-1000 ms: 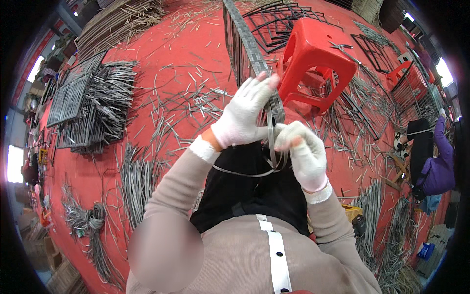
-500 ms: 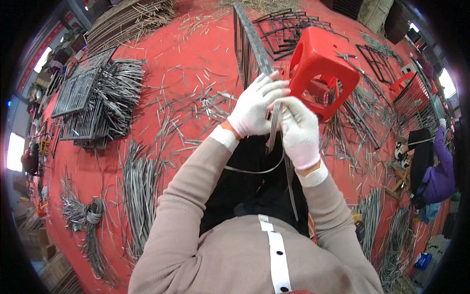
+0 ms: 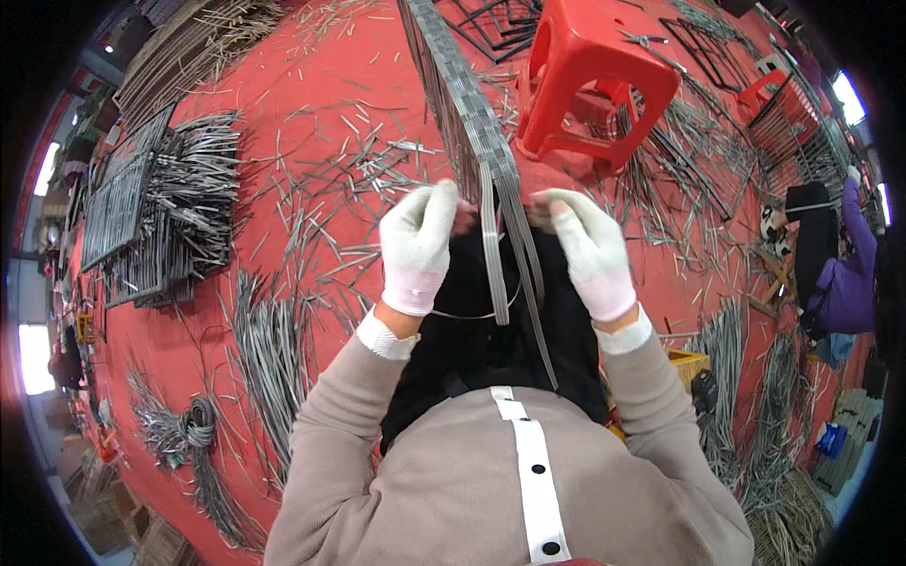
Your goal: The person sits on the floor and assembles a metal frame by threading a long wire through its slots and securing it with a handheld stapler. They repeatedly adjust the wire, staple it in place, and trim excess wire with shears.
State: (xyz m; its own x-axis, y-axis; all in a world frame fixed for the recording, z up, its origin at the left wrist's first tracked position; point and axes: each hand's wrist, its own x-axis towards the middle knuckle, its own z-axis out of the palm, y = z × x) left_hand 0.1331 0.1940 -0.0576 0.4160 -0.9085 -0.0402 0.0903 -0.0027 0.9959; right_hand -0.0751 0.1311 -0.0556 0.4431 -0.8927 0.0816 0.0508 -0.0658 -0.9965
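Note:
A narrow woven grey panel (image 3: 462, 90) stands upright before me. Flat grey strips (image 3: 492, 250) hang loose from its near end over my black-clad lap. On the left of these strips is my left hand (image 3: 415, 250), in a white glove with bare fingertips; its fingers are curled with the thumb against them, and whatever they grip is hidden. My right hand (image 3: 590, 255), gloved alike, is level with it on the other side, fingers bent toward the strips and fingertips smeared. A thin strip curves below the hands across my lap.
A red plastic stool (image 3: 604, 57) stands beyond my right hand, with pliers (image 3: 644, 39) on its seat. Stacked grey frames (image 3: 123, 222) lie at the left. Strip bundles (image 3: 269, 349) and scraps cover the red floor. A person in purple (image 3: 849, 283) works at the far right.
My hands have come apart and nearer to me, leaving the strips they were pinching hanging between them. The panel and stool appear higher and more fully in view.

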